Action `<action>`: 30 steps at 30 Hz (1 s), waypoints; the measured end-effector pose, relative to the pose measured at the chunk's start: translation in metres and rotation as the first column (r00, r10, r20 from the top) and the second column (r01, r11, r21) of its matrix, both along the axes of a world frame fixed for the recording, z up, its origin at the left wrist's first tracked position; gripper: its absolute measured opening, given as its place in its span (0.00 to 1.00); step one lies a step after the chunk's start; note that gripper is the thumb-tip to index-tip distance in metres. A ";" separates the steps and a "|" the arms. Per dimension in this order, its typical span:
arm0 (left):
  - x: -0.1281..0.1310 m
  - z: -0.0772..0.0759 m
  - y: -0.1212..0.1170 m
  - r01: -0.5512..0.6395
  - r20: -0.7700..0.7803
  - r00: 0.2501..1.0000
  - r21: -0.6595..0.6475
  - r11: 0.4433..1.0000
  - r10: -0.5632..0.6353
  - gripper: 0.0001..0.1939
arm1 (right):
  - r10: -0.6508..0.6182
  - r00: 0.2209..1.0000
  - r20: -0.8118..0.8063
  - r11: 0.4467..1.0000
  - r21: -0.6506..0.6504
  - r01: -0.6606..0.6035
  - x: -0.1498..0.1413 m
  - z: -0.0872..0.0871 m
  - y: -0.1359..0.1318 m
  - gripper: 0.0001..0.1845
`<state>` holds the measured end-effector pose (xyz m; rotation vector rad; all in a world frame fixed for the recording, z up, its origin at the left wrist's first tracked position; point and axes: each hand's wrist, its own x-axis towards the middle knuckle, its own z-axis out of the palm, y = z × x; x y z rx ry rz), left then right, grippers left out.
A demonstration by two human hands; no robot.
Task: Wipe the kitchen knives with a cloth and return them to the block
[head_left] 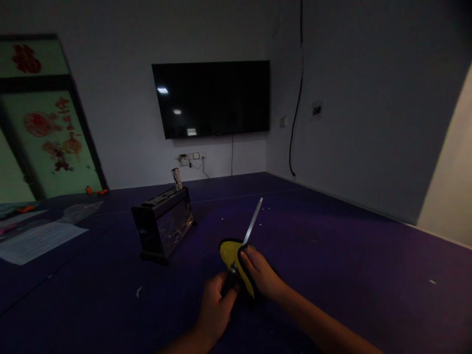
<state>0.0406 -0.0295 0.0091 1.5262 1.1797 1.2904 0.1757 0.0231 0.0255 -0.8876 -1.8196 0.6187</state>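
Note:
My left hand [217, 302] is closed around the black handle [230, 281] of a tool with a long, narrow steel blade [253, 221]. The blade points up and away from me; whether it is a knife or a sharpening steel I cannot tell. A yellow cloth [229, 251] with black edging is folded about the blade's lower part, just above the handle. My right hand [260, 273] grips this cloth, its thumb pressing on it from the right. To the left stands a black knife block [147, 231] with clear sides, and one light, patterned handle [177, 179] sticks up from it.
The purple-blue surface [313, 275] bears small white scraps. Printed paper [40, 241] and clear plastic wrapping [79, 212] lie at left, with an orange item [96, 191] by the door. A television [214, 98] hangs on the far wall, and a black cable [296, 118] dangles at right.

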 end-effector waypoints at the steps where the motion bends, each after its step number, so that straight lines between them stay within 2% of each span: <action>1: 0.000 0.000 0.000 0.002 -0.003 1.000 0.000 1.000 -0.002 0.13 | 0.004 1.000 0.004 1.000 0.007 -0.004 0.000 0.000 0.000 0.17; 6: -0.001 0.001 0.001 0.008 -0.017 1.000 0.003 1.000 -0.008 0.13 | -0.006 0.999 0.046 1.000 0.012 0.006 0.001 0.005 -0.002 0.16; 9: -0.001 0.003 -0.001 0.011 -0.009 1.000 0.002 1.000 -0.011 0.12 | 0.066 0.997 0.032 0.998 -0.006 -0.066 0.002 0.008 -0.004 0.17; 13: -0.002 0.005 -0.004 0.020 0.011 1.000 -0.001 1.000 -0.020 0.14 | 0.141 0.985 -0.099 0.986 -0.076 -0.148 0.005 0.006 -0.005 0.22; 18: -0.004 0.003 -0.005 -0.026 0.003 1.000 0.025 0.999 0.026 0.15 | 0.018 0.962 -0.274 0.981 -0.181 -0.070 0.008 -0.003 -0.005 0.29; 22: -0.006 0.001 -0.005 -0.053 0.012 0.999 0.029 0.998 0.053 0.16 | 0.051 0.937 -0.344 0.961 -0.237 -0.140 0.006 -0.001 -0.008 0.31; 26: -0.006 0.001 -0.004 -0.053 0.044 0.998 0.022 0.998 0.052 0.15 | 0.172 0.929 -0.328 0.946 -0.208 -0.248 0.004 0.007 -0.014 0.29; 30: -0.005 0.002 -0.004 -0.065 0.102 0.993 0.003 0.998 0.064 0.16 | 0.191 0.958 -0.212 0.969 -0.114 -0.218 0.005 0.011 -0.016 0.27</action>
